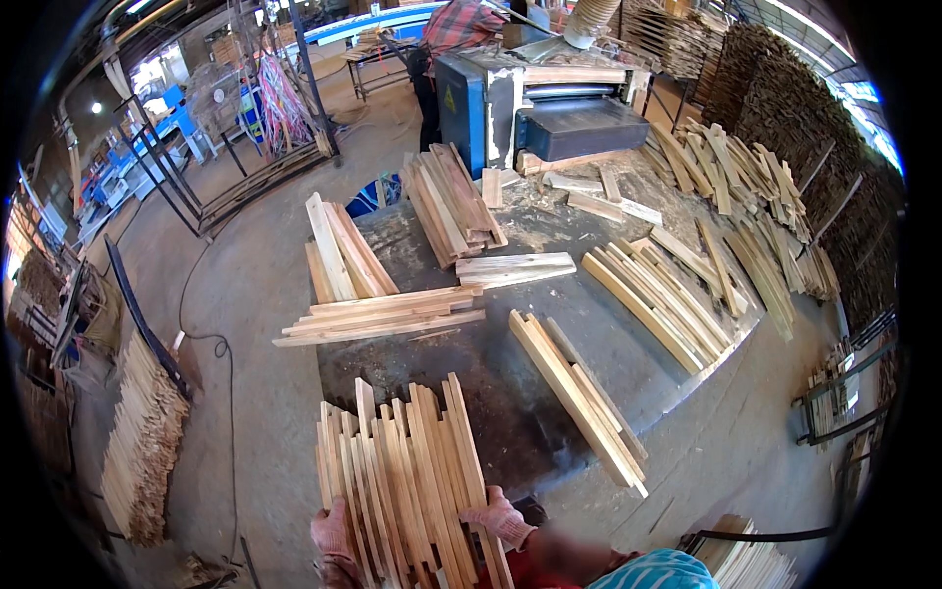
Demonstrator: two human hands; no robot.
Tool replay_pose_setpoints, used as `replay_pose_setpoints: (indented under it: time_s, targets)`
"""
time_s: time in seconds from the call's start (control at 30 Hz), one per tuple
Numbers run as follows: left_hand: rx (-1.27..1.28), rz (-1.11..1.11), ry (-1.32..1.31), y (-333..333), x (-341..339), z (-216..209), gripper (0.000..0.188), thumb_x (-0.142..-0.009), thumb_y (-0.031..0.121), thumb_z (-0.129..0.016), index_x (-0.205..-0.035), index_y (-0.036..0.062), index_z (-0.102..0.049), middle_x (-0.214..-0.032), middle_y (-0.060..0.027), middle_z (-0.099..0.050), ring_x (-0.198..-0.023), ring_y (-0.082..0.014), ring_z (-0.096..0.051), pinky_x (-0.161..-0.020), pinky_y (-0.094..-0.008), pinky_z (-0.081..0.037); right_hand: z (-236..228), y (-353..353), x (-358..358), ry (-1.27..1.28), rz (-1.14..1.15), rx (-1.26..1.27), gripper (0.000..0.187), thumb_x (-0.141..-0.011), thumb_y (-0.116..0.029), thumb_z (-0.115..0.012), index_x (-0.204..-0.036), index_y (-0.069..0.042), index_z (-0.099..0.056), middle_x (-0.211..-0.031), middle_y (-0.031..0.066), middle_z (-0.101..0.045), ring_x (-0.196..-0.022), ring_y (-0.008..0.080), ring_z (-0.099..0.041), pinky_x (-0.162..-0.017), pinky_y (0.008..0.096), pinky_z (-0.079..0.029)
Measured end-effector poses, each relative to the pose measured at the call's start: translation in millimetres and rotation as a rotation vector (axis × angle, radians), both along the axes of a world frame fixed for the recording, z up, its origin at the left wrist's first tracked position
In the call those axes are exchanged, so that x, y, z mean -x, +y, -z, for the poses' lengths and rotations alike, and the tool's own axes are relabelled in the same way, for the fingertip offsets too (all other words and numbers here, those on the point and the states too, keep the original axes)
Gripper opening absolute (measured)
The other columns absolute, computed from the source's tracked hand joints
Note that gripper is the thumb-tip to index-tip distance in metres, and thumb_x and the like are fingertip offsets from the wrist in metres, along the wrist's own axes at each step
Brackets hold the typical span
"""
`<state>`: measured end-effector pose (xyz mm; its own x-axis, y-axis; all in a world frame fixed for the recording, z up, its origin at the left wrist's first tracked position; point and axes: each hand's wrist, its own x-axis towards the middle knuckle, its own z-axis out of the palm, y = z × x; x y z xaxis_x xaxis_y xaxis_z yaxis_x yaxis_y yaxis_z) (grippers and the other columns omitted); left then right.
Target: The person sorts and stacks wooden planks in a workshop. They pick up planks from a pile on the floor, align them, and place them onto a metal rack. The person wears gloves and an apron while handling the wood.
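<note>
A broad bundle of pale wooden strips (397, 471) lies side by side at the near edge of the dark metal table (491, 432), its far ends uneven. My left hand (331, 530), in a pinkish knit glove, presses the bundle's left side with its fingers partly hidden. On the right side my right hand (498, 517), gloved alike, is closed against the outer strips, its fingertips over their edge. Between them the two hands hold the bundle. To the right, a few longer strips (574, 398) lie together at a slant on the table.
Beyond are a row of strips (662, 304), stacked boards (451, 206), crosswise strips (383, 316) and a single board (515, 269). A blue-sided machine (584, 128) stands at the table's far end, a person (461, 29) behind it. A strip stack (147, 442) stands left.
</note>
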<state>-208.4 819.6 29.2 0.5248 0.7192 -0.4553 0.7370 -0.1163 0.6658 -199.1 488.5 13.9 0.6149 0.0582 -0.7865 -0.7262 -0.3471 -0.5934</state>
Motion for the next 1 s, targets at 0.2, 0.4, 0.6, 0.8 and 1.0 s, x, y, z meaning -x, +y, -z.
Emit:
replay_pose_setpoints:
  time_s: [0.2, 0.4, 0.6, 0.8, 1.0]
  targets:
    - [-0.054, -0.005, -0.113, 25.6, 30.9, 41.4, 0.045, -0.082, 0.034, -0.079, -0.098, -0.0075, -0.071, -0.083, -0.0128, -0.072, -0.073, -0.0208, -0.066, -0.068, -0.0367, -0.053, -50.3, 8.2, 7.1, -0.023, -0.067, 0.1, 0.093, -0.066, -0.049, -0.086, -0.138, -0.007, -0.043, -0.112, 0.0131, -0.07, -0.107, 0.0253, -0.067, -0.094, 0.0368, -0.051]
    - [0.326, -0.026, -0.202, -15.9, 0.3, -17.5, 0.054, -0.088, 0.034, -0.071, -0.121, -0.0072, -0.061, -0.106, -0.0167, -0.069, -0.086, -0.0268, -0.067, -0.077, -0.0398, -0.055, -99.7, -2.2, 24.4, -0.12, 0.002, 0.182, 0.086, -0.068, -0.048, -0.078, -0.136, -0.007, -0.044, -0.122, 0.0167, -0.064, -0.115, 0.0304, -0.064, -0.096, 0.0404, -0.05]
    - [0.513, 0.153, -0.363, -93.9, -27.4, -74.5, 0.057, -0.091, 0.035, -0.068, -0.128, -0.0066, -0.057, -0.116, -0.0182, -0.067, -0.095, -0.0285, -0.066, -0.083, -0.0404, -0.055, -173.4, -22.7, 49.3, -0.324, 0.05, 0.215, 0.083, -0.074, -0.046, -0.073, -0.14, -0.011, -0.037, -0.136, 0.0196, -0.051, -0.125, 0.0371, -0.055, -0.101, 0.0449, -0.047]
    - [0.596, 0.525, -0.346, -233.7, -50.8, -92.0, 0.059, -0.091, 0.037, -0.066, -0.129, -0.006, -0.056, -0.118, -0.0181, -0.065, -0.097, -0.0285, -0.065, -0.084, -0.0405, -0.054, -190.3, -59.9, 93.2, -0.712, 0.318, 0.168, 0.09, -0.069, -0.036, -0.08, -0.141, -0.006, -0.036, -0.13, 0.0203, -0.052, -0.117, 0.0405, -0.057, -0.096, 0.0473, -0.049]
    - [0.694, 0.853, -0.273, -395.3, -24.1, -107.7, 0.06, -0.091, 0.039, -0.065, -0.13, -0.0055, -0.055, -0.12, -0.0181, -0.064, -0.099, -0.0285, -0.064, -0.086, -0.0406, -0.053, -243.6, -142.5, 136.4, -0.968, 0.546, 0.147, 0.086, -0.071, -0.033, -0.08, -0.14, -0.002, -0.037, -0.124, 0.0212, -0.054, -0.113, 0.0411, -0.058, -0.094, 0.0457, -0.05]
